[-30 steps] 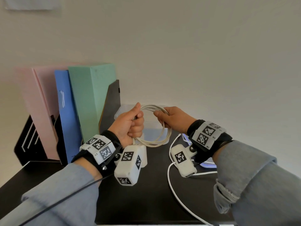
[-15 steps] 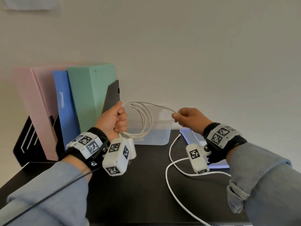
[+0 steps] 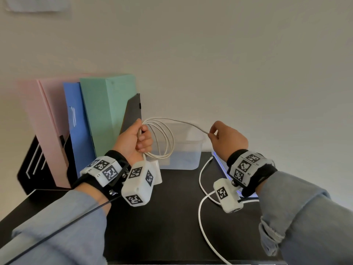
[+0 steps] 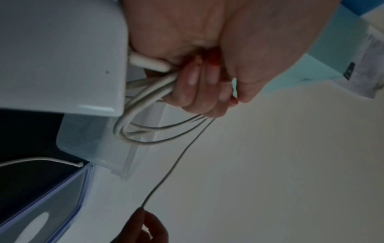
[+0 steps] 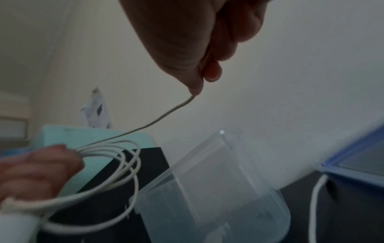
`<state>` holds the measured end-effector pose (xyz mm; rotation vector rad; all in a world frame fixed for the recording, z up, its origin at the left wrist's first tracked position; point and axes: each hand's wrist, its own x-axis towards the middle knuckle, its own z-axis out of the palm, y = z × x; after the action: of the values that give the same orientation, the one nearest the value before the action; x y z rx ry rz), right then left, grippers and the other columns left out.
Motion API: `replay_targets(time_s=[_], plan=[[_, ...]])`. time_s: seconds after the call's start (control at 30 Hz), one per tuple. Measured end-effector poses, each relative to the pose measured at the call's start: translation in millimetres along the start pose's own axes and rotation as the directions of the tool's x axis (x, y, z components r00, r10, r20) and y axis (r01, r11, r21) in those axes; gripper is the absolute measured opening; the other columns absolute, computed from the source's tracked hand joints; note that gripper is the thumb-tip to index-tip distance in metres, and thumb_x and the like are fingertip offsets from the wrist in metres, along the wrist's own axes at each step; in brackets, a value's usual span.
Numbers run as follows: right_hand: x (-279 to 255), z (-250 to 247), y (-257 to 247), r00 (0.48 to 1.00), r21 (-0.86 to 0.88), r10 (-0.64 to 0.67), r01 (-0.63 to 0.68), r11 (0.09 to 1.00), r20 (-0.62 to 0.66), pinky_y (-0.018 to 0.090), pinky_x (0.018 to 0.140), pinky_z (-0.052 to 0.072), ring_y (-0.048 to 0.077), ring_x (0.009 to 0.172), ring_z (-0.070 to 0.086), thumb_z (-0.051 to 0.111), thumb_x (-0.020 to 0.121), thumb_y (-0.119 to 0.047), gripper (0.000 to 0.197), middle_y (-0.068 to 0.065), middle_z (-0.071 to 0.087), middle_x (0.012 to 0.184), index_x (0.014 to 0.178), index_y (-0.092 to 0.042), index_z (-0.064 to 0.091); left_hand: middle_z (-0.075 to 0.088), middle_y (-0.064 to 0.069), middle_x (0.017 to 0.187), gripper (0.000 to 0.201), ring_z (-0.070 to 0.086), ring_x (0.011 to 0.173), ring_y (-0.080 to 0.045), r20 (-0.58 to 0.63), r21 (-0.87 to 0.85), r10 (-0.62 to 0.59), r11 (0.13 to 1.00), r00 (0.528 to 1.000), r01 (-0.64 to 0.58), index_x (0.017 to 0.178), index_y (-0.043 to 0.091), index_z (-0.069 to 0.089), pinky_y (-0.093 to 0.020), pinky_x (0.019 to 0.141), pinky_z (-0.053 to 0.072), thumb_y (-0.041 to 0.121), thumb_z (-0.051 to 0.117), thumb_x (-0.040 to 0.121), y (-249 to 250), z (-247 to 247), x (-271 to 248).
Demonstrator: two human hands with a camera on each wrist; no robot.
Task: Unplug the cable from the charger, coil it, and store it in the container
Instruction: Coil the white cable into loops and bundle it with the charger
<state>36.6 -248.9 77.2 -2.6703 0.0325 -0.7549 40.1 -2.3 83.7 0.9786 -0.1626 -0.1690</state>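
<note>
My left hand [image 3: 133,142] grips a coil of thin white cable [image 3: 169,144] above the left side of a clear plastic container [image 3: 188,156]. In the left wrist view the curled fingers [image 4: 199,85] clamp the bundled loops [image 4: 145,93] beside a white connector [image 4: 147,63]. A white charger block [image 3: 157,169] sits just under that hand; whether the connector is in it I cannot tell. One strand runs right from the coil to my right hand [image 3: 227,139], which pinches it between thumb and fingertip [image 5: 212,70] over the container's right rim.
A thicker white cable [image 3: 200,188] loops on the black table [image 3: 162,226] under my right wrist and runs off the front edge. A blue-edged lid [image 3: 219,163] lies right of the container. Pink, blue and green folders [image 3: 105,115] stand in a black bookend [image 3: 131,113] at the left.
A second ago both hands met at the coil. My left hand has since carried the coil left and my right hand has slid right along the strand; both have barely shifted in the last half second.
</note>
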Motion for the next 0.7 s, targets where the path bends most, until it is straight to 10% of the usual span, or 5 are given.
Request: replay_targets(time_s=[0.2, 0.4, 0.7], plan=[[-5.1, -1.6, -16.9, 0.960, -0.170, -0.273, 0.279, 0.945, 0.062, 0.027, 0.063, 0.040, 0.024, 0.086, 0.061, 0.046, 0.091, -0.026, 0.018, 0.000, 0.069, 0.088, 0.095, -0.020, 0.062, 0.034, 0.008, 0.043, 0.037, 0.025, 0.031, -0.004, 0.027, 0.003, 0.048, 0.999, 0.998, -0.048, 0.065, 0.019, 0.042, -0.017, 0.033, 0.019, 0.030, 0.031, 0.098, -1.1, 10.5, -4.1], [-10.2, 2.6, -36.7, 0.795, -0.138, -0.549, 0.593, 0.793, 0.258, 0.029, 0.072, 0.044, 0.020, 0.101, 0.050, 0.046, 0.087, -0.010, 0.033, -0.004, 0.066, 0.105, 0.109, -0.023, 0.067, 0.038, 0.008, 0.046, 0.033, 0.029, 0.038, -0.006, 0.028, 0.225, 0.195, 0.954, 0.980, -0.196, 0.070, 0.018, 0.039, -0.017, 0.041, 0.026, 0.028, 0.029, 0.100, -8.3, 27.6, -7.1], [-16.2, -0.6, -57.1, 0.724, 0.102, -0.608, 0.612, 0.784, 0.327, 0.039, 0.079, 0.050, 0.020, 0.093, 0.055, 0.055, 0.086, -0.008, 0.014, 0.000, 0.062, 0.098, 0.096, -0.015, 0.062, 0.062, -0.006, 0.087, 0.024, 0.061, 0.075, -0.018, 0.008, 0.369, 0.225, 0.905, 0.974, -0.212, 0.092, 0.015, 0.047, -0.033, 0.070, 0.054, 0.028, 0.029, 0.101, -27.0, 42.7, -13.6]])
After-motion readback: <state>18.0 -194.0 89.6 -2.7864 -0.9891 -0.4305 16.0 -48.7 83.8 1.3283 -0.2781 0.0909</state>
